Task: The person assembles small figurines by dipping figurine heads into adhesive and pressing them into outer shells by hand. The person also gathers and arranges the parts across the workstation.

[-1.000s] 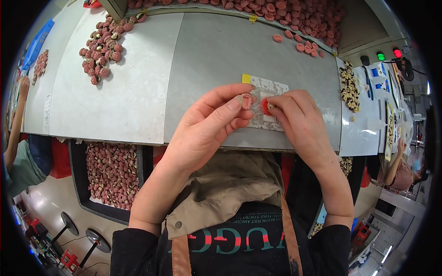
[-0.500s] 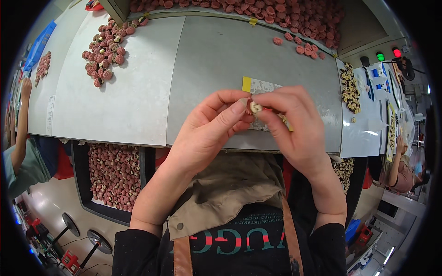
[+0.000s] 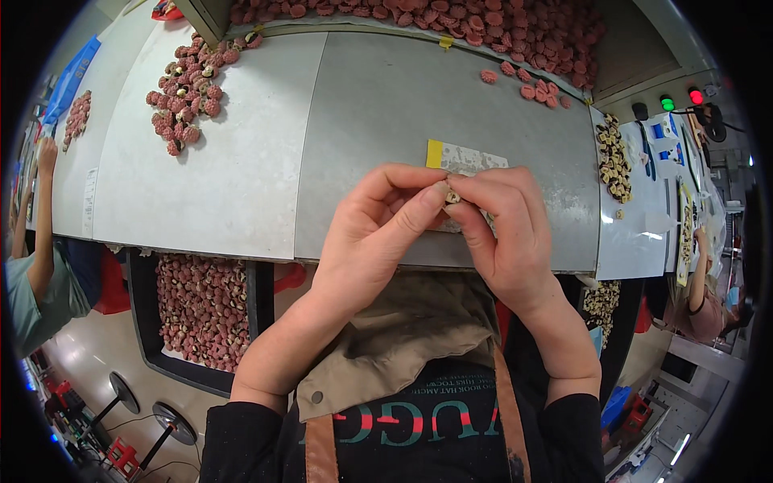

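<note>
Over the table's front, my left hand [image 3: 366, 241] and my right hand [image 3: 515, 233] meet, fingertips nearly touching. Thumbs and index fingers of both pinch a small cream-and-black piece [image 3: 453, 198]. Fingers cover most of it, and I cannot make out whether a pink shell is still around it. Just beyond my fingertips lies a speckled pale plate [image 3: 471, 158] with a yellow strip [image 3: 434, 153] at its left end; my hands hide its nearer part.
Pink bumpy, raspberry-like pieces [image 3: 185, 97] lie at left; loose pink shells [image 3: 539, 90] lie before a large heap [image 3: 515, 32]. A black tray [image 3: 145, 322] below holds pink pieces [image 3: 201, 306]. Cream-and-black pieces [image 3: 616, 161] sit at right. Other people's arms [image 3: 44, 201] show at both sides.
My fingertips have drawn closer around the piece and moved slightly nearer to me. The pink shell seen beside it earlier is now mostly out of sight behind my fingers.
</note>
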{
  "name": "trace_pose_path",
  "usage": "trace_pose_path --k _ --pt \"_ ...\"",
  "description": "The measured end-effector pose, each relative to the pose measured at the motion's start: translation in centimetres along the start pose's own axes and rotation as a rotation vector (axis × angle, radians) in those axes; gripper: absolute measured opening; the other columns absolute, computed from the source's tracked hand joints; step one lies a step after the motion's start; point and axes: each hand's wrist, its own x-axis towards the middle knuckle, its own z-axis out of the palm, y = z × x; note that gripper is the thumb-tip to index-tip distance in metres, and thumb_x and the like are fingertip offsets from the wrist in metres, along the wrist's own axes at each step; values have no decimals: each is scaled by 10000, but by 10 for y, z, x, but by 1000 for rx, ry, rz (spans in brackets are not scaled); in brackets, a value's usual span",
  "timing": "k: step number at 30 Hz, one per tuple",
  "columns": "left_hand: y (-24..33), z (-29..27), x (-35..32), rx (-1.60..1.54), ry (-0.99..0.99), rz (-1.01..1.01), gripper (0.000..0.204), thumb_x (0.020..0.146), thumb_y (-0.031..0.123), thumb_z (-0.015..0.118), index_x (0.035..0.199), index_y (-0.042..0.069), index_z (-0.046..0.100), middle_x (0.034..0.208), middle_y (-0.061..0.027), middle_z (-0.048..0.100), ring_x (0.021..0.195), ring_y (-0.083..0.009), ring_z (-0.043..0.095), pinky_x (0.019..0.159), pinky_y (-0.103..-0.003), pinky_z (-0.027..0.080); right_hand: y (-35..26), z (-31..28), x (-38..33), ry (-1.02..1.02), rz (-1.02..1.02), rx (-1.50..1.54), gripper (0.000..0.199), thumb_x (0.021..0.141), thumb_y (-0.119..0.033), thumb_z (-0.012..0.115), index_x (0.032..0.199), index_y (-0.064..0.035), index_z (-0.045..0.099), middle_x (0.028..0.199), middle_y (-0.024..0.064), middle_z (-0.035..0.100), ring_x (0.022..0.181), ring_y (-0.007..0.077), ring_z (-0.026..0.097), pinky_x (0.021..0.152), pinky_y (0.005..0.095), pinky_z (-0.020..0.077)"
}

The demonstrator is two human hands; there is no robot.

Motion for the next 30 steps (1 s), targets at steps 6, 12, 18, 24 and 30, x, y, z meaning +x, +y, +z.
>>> trace_pose_path --k 6,12,18,24,30 --pt "9 13 -3 54 -6 -112 428 931 104 607 1299 2 413 1037 -83 615 972 -115 597 843 -242 493 -6 -11 3 -15 67 57 375 707 -77 784 1029 -49 595 929 83 581 824 247 576 696 328 491" --pt "-13 23 -8 245 2 96 585 876 21 638 1370 16 325 1013 -86 602 928 -108 607 823 -228 487 3 -7 0 11 8 27 347 635 -48 802 918 -59 601 890 74 575 794 239 571 655 324 481" --pt "-24 29 -2 435 -15 174 555 857 -18 637 1340 11 365 986 -83 593 844 -88 611 767 -206 483 16 -8 -5 53 -27 -23 336 609 -48 804 869 -59 592 852 76 567 747 253 566 612 335 472" --pt "-24 48 9 352 28 43 494 852 1 655 1292 10 432 970 -90 608 862 -113 611 765 -235 502 26 -26 -13 11 38 -63 373 612 -78 793 923 -68 588 885 80 569 801 268 570 667 359 479" --pt "21 5 65 1708 80 505 249 831 40 662 1077 33 626 1015 -101 640 932 -267 601 837 -354 485 94 -117 -53 6 318 -205 363 752 -133 742 1072 -41 600 1002 110 582 885 274 562 770 359 474"
